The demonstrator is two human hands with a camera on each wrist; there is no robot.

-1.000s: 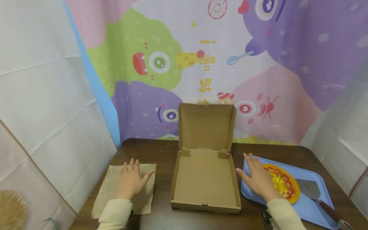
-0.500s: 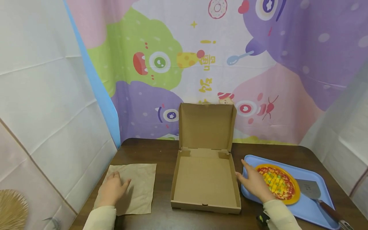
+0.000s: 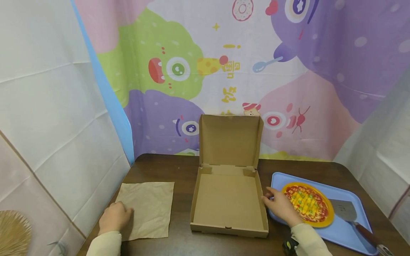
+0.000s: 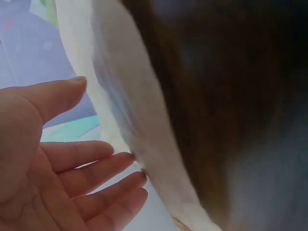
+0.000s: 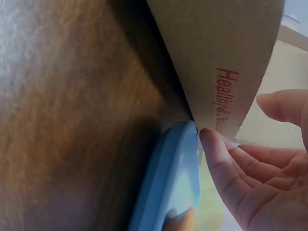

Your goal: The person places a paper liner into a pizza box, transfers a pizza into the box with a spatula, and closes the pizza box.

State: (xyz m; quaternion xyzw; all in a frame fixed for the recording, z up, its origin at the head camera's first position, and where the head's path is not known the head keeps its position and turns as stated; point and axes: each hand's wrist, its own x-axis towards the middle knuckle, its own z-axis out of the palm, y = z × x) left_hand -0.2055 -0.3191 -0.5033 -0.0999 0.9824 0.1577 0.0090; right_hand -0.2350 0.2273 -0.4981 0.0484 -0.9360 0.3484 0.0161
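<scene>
one left hand (image 3: 114, 217) curves at paper (image 3: 152, 206), one right hand (image 3: 282, 207) beside box (image 3: 231, 230).

Curtained-off tabletop nook, wider room type unclear, pastel cartoon-monster cloth backdrop (image 3: 237, 81) behind, creased white hangings (image 3: 61, 103) either side, dark-brown wood-grain table (image 3: 182, 209), rounded corners.

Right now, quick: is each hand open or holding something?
Left hand: open, holding nothing, by the square tan paper sheet.
Right hand: open, holding nothing, beside the open brown cardboard box.
</scene>
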